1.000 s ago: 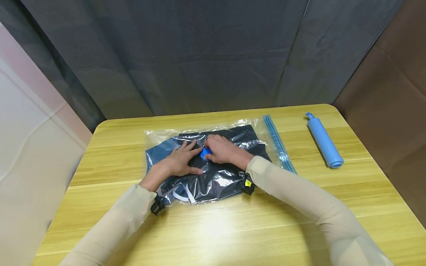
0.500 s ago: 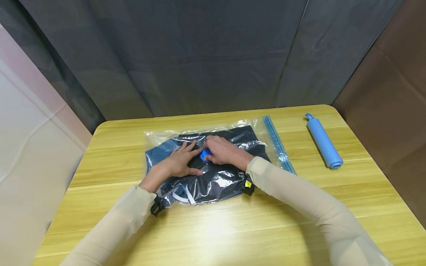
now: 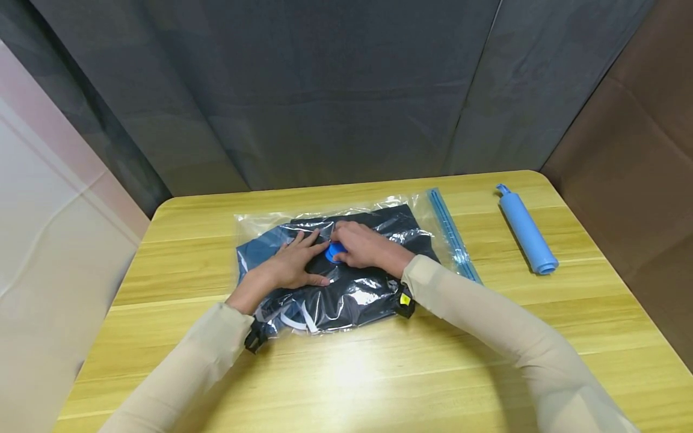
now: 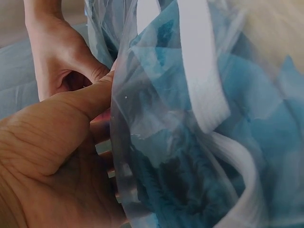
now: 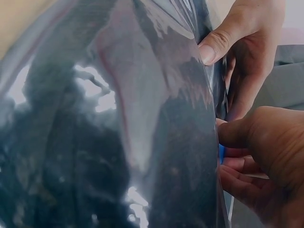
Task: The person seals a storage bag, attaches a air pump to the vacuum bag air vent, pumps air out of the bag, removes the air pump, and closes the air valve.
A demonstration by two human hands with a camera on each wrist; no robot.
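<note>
A clear vacuum bag (image 3: 260, 225) holding dark blue clothing (image 3: 354, 288) lies on the yellow wooden table (image 3: 379, 373). A round blue valve cap (image 3: 334, 251) sits on the bag's top. My right hand (image 3: 360, 245) has its fingers curled round that cap. My left hand (image 3: 295, 263) lies flat on the bag just left of the cap, fingers spread. In the left wrist view the left hand (image 4: 57, 156) presses the plastic (image 4: 190, 123). In the right wrist view the right hand (image 5: 259, 166) curls at the bag's surface (image 5: 118, 133), and a sliver of the blue cap (image 5: 221, 154) shows.
A light blue hand pump (image 3: 527, 230) lies on the table at the far right. The bag's blue zip strip (image 3: 452, 234) runs along its right end. Dark cloth hangs behind the table, brown board stands on the right, a pale wall on the left.
</note>
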